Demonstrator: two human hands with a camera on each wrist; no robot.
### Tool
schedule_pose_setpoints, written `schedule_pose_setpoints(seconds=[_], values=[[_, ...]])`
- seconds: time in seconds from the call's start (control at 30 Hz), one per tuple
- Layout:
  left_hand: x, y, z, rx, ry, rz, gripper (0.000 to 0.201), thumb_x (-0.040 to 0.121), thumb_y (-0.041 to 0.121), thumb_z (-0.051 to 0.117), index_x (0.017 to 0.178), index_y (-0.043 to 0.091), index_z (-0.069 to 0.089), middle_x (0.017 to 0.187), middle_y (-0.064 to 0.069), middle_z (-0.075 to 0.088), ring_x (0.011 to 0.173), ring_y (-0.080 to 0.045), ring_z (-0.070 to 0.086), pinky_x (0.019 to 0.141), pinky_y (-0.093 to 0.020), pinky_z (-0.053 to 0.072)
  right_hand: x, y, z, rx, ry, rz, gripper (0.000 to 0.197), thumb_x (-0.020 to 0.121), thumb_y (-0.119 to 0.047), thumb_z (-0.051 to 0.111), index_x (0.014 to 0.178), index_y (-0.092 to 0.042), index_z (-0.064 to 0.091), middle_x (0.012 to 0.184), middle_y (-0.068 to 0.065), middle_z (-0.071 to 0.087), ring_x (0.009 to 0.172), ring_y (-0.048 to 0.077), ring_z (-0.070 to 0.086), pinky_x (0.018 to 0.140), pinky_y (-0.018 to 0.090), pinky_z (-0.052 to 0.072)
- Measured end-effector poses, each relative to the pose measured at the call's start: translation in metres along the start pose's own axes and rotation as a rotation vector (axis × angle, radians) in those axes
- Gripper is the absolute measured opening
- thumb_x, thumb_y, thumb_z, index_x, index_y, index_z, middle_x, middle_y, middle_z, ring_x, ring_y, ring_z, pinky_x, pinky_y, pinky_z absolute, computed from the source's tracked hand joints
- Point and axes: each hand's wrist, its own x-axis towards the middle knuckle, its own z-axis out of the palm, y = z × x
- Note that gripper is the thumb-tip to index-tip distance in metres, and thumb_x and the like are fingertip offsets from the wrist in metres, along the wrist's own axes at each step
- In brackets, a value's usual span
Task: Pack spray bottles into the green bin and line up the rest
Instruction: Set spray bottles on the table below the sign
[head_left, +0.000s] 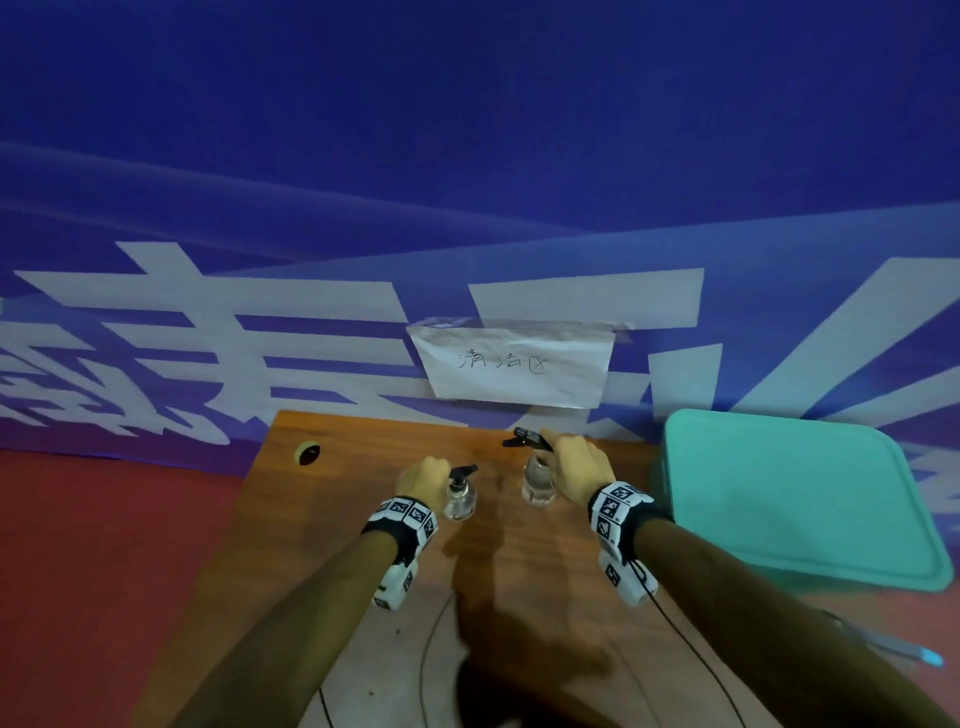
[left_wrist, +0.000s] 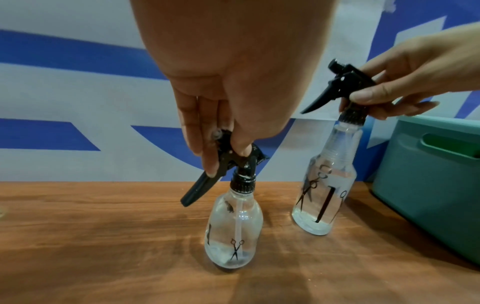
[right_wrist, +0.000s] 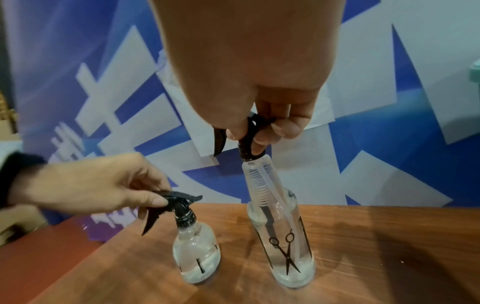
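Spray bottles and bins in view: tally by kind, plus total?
Spray bottles: 2, a short one held by the left hand and a tall one held by the right hand, both standing on the table
Green bins: 1
Total: 3

Two forearms in dark sleeves reach forward side by side, each wrist wrapped in a band of black-and-white square markers. The left hand points its fingers downward, thumb and fingertips pinching together. The right hand, slightly farther forward and higher, also points downward, its fingers curled in a pinch.
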Motion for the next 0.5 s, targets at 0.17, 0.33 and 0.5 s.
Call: schedule_pose_setpoints(seconds=[0.17,0.33,0.5], values=[[0.039,-0.005,0.000,0.012,-0.017,0.020,0.012,0.096,0.008,0.054,0.102,0.013,0.063,0.097,-0.008,0.070,0.091,-0.032,0.068,0.072,-0.036,0.055,0.026,-0.007,0.005,0.005,0.032,0.029,0.011,0.101,-0.034,0.050,0.095,-0.026,0.049,0.081,0.003,0.064,0.073,0.029,0.062,0.064,0.037,0.050],[0.068,-0.012,0.003,0.031,0.047,0.065,0.027,0.094,0.007,0.056,0.120,0.012,0.055,0.107,-0.011,0.070,0.099,-0.032,0.069,0.077,-0.039,0.053,0.055,-0.018,0.011,-0.013,0.087,0.062,0.015,0.101,-0.032,0.051,0.093,-0.021,0.044,0.075,0.007,0.063,0.070,0.034,0.062,0.060,0.038,0.050],[0.091,-0.024,-0.001,-0.005,0.098,0.088,0.048,0.087,0.004,0.060,0.133,0.014,0.049,0.117,-0.011,0.068,0.107,-0.032,0.067,0.082,-0.039,0.052,0.084,-0.032,0.009,0.008,0.090,0.018,0.015,0.100,-0.031,0.054,0.092,-0.020,0.047,0.075,0.007,0.064,0.069,0.032,0.061,0.061,0.038,0.052]])
